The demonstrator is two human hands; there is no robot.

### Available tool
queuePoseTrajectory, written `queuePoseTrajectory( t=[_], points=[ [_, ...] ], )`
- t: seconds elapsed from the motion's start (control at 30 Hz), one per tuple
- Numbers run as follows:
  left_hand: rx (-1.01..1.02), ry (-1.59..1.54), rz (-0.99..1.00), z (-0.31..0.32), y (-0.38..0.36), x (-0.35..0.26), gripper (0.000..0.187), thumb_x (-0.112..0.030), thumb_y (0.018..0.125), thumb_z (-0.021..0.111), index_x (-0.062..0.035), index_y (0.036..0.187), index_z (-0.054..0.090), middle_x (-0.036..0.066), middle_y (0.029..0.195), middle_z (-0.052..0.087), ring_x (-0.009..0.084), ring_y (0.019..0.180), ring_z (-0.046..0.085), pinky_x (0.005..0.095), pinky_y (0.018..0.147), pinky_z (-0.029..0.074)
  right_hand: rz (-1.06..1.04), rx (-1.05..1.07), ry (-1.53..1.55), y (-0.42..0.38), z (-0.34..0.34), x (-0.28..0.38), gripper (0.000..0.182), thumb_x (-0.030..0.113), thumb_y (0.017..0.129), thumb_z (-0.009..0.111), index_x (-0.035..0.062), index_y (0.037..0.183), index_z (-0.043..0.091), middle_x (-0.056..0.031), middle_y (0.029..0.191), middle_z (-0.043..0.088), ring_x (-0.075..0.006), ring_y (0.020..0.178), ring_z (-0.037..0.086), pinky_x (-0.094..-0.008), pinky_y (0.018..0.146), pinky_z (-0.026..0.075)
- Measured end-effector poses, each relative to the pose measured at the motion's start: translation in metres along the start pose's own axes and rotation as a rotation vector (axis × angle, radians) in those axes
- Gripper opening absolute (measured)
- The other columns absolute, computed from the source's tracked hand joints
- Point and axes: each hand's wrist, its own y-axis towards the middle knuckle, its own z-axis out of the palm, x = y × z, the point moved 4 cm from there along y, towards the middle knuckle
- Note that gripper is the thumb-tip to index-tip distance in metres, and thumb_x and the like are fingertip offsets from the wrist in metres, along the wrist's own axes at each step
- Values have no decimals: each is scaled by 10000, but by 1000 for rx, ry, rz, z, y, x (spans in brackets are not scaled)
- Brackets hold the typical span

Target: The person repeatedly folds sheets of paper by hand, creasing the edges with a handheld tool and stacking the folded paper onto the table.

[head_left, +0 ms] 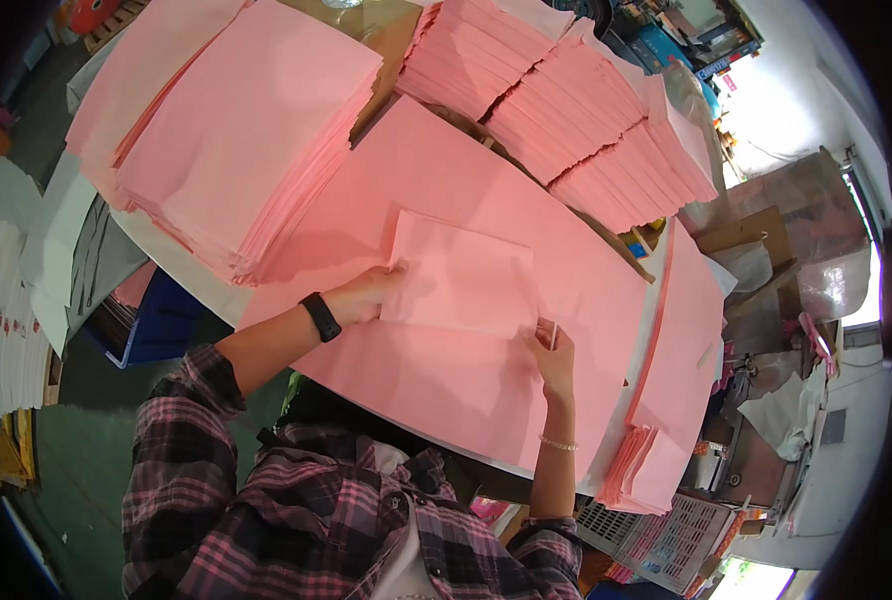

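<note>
A folded pink paper piece [461, 277], roughly rectangular, lies over a large pink sheet [426, 375] on the table in front of me. My left hand [374, 290], below a black wristband, grips its left edge with the thumb on top. At the lower right corner, my right hand [553, 350] is closed in a pinch on the paper. A slim whitish edge shows between the right fingers; its kind is unclear.
A tall stack of pink sheets [251, 120] stands at the back left. Several piles of folded pink paper [566, 110] line the far side. More pink sheets [678, 330] and a small folded pile [641, 465] lie right. A blue bin [161, 315] stands below, left.
</note>
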Motion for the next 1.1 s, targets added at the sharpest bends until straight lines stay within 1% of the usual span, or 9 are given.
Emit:
queuePoseTrajectory(
  t=[0.17,0.27,0.43,0.53,0.7,0.83,0.93,1.07,1.1],
  points=[
    [-41,14,-28,-4,4,-1,404,-381,1023,479,-13,1134,603,39,974,646,132,806,646,306,736,562,67,-14,-8,7,6,-4,307,58,849,704,-77,1110,615,-93,938,696,-135,814,651,-265,747,523],
    [-15,268,120,-10,-4,-5,389,-365,952,580,18,1007,611,35,820,620,132,734,608,324,559,464,86,-90,-196,14,7,-1,264,71,828,723,-76,1030,637,-87,862,694,-136,754,648,-264,701,520],
    [-83,683,198,-22,-6,-13,255,-240,906,634,7,961,601,39,821,644,142,731,621,299,582,474,115,-35,-153,19,5,-6,240,70,804,735,-70,978,647,-78,814,687,-134,733,640,-256,677,507],
    [-333,1028,599,-11,-29,-38,294,-221,836,690,13,929,537,60,701,587,175,656,590,323,539,423,122,-26,-146,20,3,-8,220,57,790,732,-61,958,653,-76,799,683,-129,713,634,-249,660,496],
    [-347,999,658,-1,-39,-47,376,-207,768,732,6,961,490,87,643,535,246,605,582,362,566,465,118,-31,-145,21,4,-8,207,53,778,726,-54,939,652,-72,792,678,-125,703,627,-245,655,491],
    [-474,1289,452,10,-51,-56,508,-216,754,760,5,1114,478,147,833,592,296,750,618,406,648,506,120,-46,-157,19,5,-6,196,54,770,724,-46,921,648,-64,776,669,-122,693,619,-244,652,489],
    [-453,1410,691,15,-60,-63,670,-299,771,760,-13,1294,453,206,1239,537,352,1119,558,447,876,493,118,-41,-155,20,5,-7,198,53,768,723,-42,923,644,-60,771,662,-123,687,613,-245,649,488],
    [-314,1739,970,0,-41,-53,781,-385,817,712,-68,1444,370,156,1527,302,366,1384,318,474,1077,352,117,-31,-128,18,7,-5,199,52,769,720,-36,929,642,-61,782,665,-121,689,613,-242,644,484],
    [-314,1739,971,-1,-41,-53,781,-385,817,712,-68,1444,370,156,1527,302,366,1384,318,474,1077,352,116,-32,-128,18,7,-5,199,52,769,720,-36,929,642,-61,782,665,-121,689,613,-242,644,484]
  ],
)
